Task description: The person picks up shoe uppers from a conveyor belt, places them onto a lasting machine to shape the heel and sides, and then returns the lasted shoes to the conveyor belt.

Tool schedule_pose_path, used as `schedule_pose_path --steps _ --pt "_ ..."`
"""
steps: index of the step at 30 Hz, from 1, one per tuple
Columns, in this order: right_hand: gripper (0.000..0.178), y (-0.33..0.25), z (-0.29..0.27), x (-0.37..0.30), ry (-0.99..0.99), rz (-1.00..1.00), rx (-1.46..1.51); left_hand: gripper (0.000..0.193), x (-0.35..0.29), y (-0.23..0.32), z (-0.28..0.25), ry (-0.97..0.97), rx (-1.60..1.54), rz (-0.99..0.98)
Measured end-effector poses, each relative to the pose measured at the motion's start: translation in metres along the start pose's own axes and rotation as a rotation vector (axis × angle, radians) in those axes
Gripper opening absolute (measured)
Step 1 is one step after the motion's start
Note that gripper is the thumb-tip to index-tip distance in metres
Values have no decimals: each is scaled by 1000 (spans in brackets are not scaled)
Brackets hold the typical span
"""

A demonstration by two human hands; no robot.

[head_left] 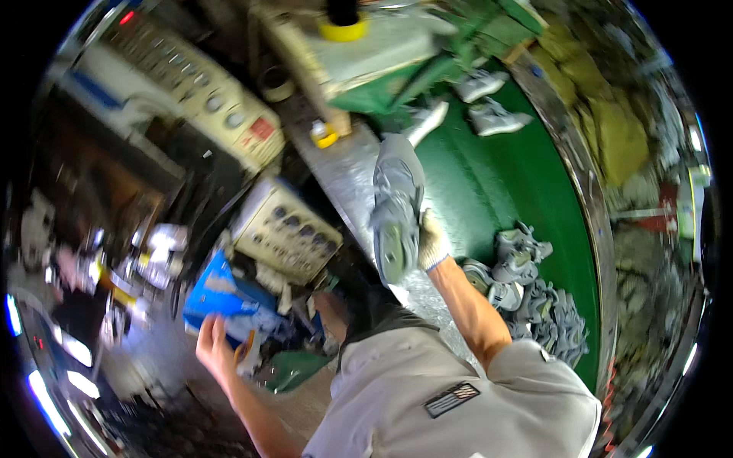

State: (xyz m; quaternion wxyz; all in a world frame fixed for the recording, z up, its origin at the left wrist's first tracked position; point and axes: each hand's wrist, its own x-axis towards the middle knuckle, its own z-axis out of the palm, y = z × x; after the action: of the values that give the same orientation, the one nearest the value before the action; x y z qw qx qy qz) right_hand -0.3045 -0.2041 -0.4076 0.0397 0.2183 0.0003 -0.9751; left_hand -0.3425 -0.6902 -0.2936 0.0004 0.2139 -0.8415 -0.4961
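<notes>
My right hand (432, 243), in a pale knit work glove, grips a grey sneaker (398, 202) from its right side. The sneaker is held up over the metal edge of a green work surface, one end toward me and the other pointing away. To the left, my bare left hand (214, 349) is raised beside a blue box (229, 294), its fingers partly stretched out and apart. A small orange-brown strip (244, 347) shows next to that hand; whether the hand touches it, I cannot tell.
On the green surface (473, 191) lie a pile of grey shoes (538, 305) at the near right and several pale shoes (496, 120) farther off. Control panels with knobs (286, 233) stand left. A yellow-capped bottle (324, 135) sits on the metal ledge. Green-framed machinery (382, 57) stands ahead.
</notes>
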Motion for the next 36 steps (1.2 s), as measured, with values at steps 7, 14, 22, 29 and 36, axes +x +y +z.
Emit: schedule_pose_path --steps 7,14,22,29,36 --pt "30 185 23 26 -223 143 -570 48 32 91 56 -592 -545 -6" --pt "36 290 126 58 -125 342 -803 14 79 17 -52 -245 -679 -84" --pt "57 374 173 89 -301 258 -991 35 111 -10 -91 114 -824 -91" --pt "44 413 164 127 -224 227 -788 41 129 -21 -85 177 -966 -4" --pt "33 428 141 136 -185 70 -923 47 96 -42 -47 -68 -1096 -247"
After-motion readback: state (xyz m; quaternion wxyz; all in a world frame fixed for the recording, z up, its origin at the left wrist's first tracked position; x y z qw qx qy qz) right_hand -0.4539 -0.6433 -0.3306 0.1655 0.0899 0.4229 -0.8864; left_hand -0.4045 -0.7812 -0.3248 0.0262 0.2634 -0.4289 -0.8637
